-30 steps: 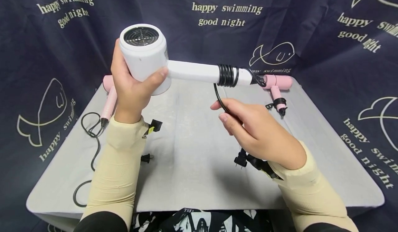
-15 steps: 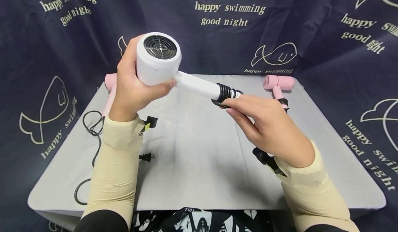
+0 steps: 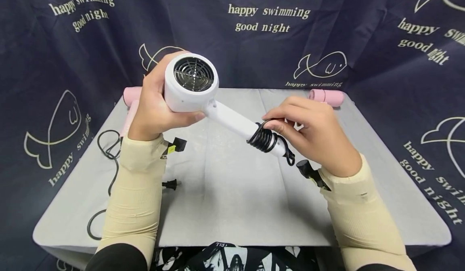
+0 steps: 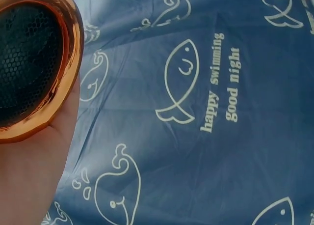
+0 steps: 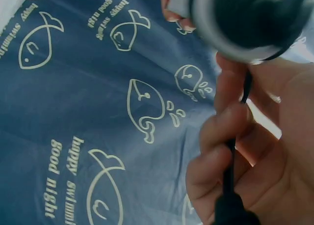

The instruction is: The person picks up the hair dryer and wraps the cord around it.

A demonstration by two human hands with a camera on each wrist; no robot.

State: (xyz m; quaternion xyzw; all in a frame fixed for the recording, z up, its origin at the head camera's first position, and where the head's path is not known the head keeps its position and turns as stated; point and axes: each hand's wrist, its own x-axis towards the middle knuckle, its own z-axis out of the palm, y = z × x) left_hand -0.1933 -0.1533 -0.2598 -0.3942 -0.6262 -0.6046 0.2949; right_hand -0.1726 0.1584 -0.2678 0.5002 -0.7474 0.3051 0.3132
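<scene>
A white hair dryer (image 3: 232, 119) is held above the table, its round dark grille toward the head camera and its handle slanting down to the right. My left hand (image 3: 156, 105) grips the dryer's barrel, thumb across the near side; in the left wrist view the copper-coloured rim (image 4: 73, 63) of the barrel's other end shows. Several turns of black cord (image 3: 262, 138) wrap the handle near its end. My right hand (image 3: 314, 131) pinches the cord's loose length between thumb and fingers, just over the wraps. In the right wrist view the cord (image 5: 229, 171) runs down across the curled fingers.
A pink hair dryer (image 3: 131, 97) lies at the table's left, partly behind my left arm, with its loose cord (image 3: 114, 170) and a plug (image 3: 170, 184) nearby. Another pink hair dryer (image 3: 328, 97) lies at the back right. The grey table (image 3: 225, 206) has dark printed curtains around it.
The white dryer has moved right and down, its handle tilting from nearly level to slanting downward. My right hand has carried the cord round the handle, from below it to above.
</scene>
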